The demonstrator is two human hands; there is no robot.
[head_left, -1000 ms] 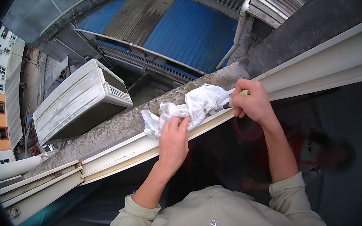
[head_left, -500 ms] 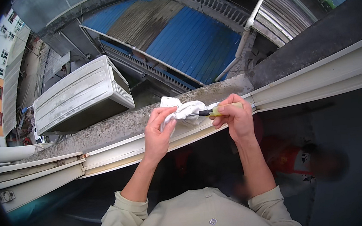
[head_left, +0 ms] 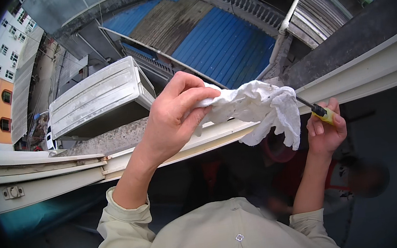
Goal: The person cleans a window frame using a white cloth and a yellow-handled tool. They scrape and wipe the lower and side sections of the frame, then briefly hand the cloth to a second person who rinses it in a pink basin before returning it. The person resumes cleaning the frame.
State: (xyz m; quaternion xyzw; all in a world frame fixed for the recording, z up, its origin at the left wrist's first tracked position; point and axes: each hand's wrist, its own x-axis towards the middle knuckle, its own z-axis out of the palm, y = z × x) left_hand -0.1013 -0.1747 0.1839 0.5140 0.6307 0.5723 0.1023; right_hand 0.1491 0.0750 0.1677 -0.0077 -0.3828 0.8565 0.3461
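My left hand (head_left: 170, 115) is raised over the window track (head_left: 224, 135), its fingers pinched on one end of a crumpled white cloth (head_left: 259, 102). The cloth has small dark smudges, and its loose end hangs down to the right. In my right hand (head_left: 326, 134) is a screwdriver with a yellow and black handle (head_left: 323, 113). Its thin metal shaft points up and left toward the cloth's right edge; whether the tip touches the cloth is hard to tell.
Past the concrete ledge (head_left: 107, 137) stands a weathered white air conditioner unit (head_left: 97, 94). Beyond and below lies a blue and brown metal roof (head_left: 223, 42). Sliding window frames (head_left: 43, 181) stand at the left. A blurred person in red (head_left: 302, 176) is below right, indoors.
The cloth has been lifted off the track and stretched out, with my left hand higher and nearer. My right hand has moved right with the screwdriver, away from my left.
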